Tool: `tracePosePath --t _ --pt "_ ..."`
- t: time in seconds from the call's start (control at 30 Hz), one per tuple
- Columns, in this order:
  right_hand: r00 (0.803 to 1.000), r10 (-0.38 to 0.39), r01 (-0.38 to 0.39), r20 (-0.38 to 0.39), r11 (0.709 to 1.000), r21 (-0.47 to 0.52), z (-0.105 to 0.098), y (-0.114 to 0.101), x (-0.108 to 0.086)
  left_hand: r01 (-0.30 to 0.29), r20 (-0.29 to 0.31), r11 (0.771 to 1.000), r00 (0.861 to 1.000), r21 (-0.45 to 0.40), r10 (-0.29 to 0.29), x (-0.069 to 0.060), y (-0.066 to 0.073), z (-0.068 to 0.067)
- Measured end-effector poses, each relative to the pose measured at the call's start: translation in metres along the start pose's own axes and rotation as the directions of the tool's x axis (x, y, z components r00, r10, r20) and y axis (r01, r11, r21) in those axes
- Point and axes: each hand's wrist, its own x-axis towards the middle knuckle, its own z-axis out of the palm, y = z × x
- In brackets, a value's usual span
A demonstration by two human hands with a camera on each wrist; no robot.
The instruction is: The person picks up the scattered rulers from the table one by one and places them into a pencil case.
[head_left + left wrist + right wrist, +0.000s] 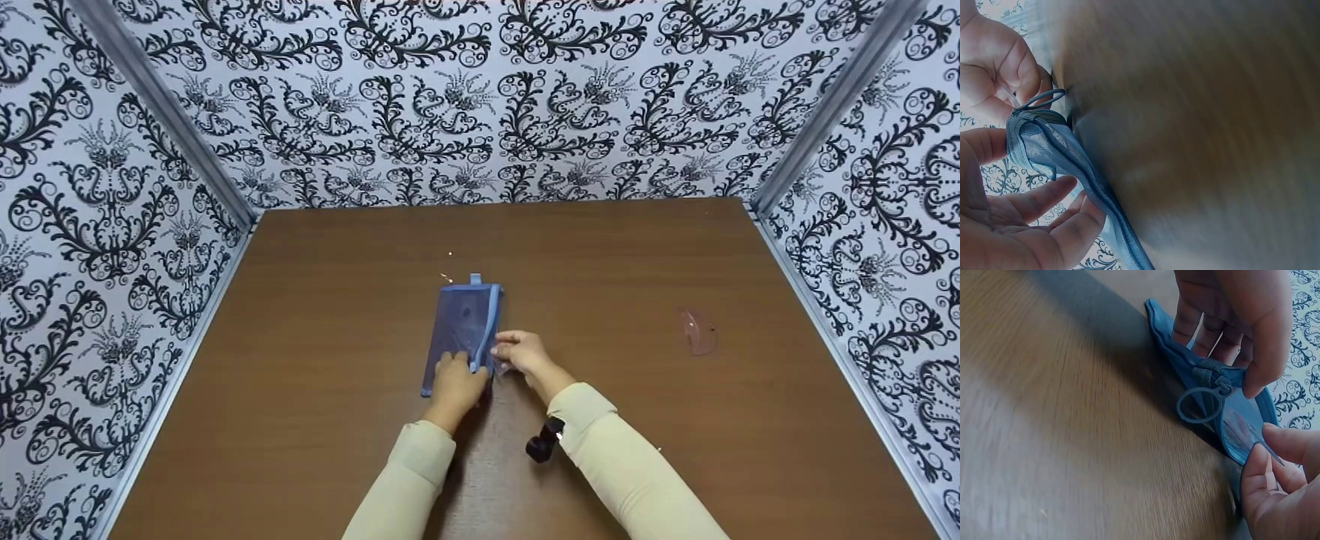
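Observation:
A blue mesh zipper pouch (459, 319) lies lengthwise on the table, its near end lifted. My left hand (459, 384) grips that near end, thumb at the zipped edge and fingers against the mesh in the right wrist view. A zipper pull ring (1201, 405) hangs from the slider at this end. At the pouch's right edge, my right hand (528, 355) pinches a thin clear plastic piece (1273, 453) between thumb and forefinger. The piece stands at the pouch's opening; how much of it is inside I cannot tell.
A transparent pinkish piece (701, 335) lies on the brown wooden table (600, 285) at the right. Small white specks (448, 278) dot the table beyond the pouch. A black object (541, 444) shows beside the right sleeve. Patterned walls (480, 105) enclose the back and sides.

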Motion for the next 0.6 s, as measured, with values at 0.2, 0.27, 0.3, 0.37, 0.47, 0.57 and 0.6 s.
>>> tracePosePath --t 0.2,0.27,0.3,0.37,0.47,0.57,0.6 --pt "1.000 0.009 -0.009 0.010 1.000 -0.020 0.002 -0.002 0.000 -0.004 -0.009 1.000 1.000 -0.009 0.004 0.000 0.001 -0.001" --pt "1.000 0.008 -0.008 0.013 1.000 -0.029 0.003 -0.002 0.000 -0.002 -0.009 1.000 1.000 -0.009 0.002 -0.001 0.002 -0.001" --pt "1.000 0.010 -0.009 0.017 0.999 -0.034 0.003 -0.002 0.000 -0.001 -0.010 1.000 1.000 -0.010 0.001 -0.001 0.001 -0.001" --pt "1.000 0.010 -0.009 0.027 0.999 -0.042 0.002 -0.003 -0.002 0.000 -0.008 1.000 1.000 -0.008 0.000 0.000 0.001 -0.001" --pt "0.998 -0.025 0.028 0.055 0.998 -0.050 0.001 -0.002 -0.004 0.000 -0.005 1.000 1.000 -0.005 0.000 0.001 0.000 0.000" --pt "0.996 -0.043 0.048 0.079 0.997 -0.056 0.000 -0.009 -0.013 0.001 -0.004 1.000 1.000 -0.002 -0.001 0.001 0.000 0.000" --pt "0.995 -0.051 0.056 0.084 0.997 -0.053 0.000 -0.008 -0.013 0.002 -0.003 1.000 1.000 -0.003 -0.002 0.000 0.000 0.000"
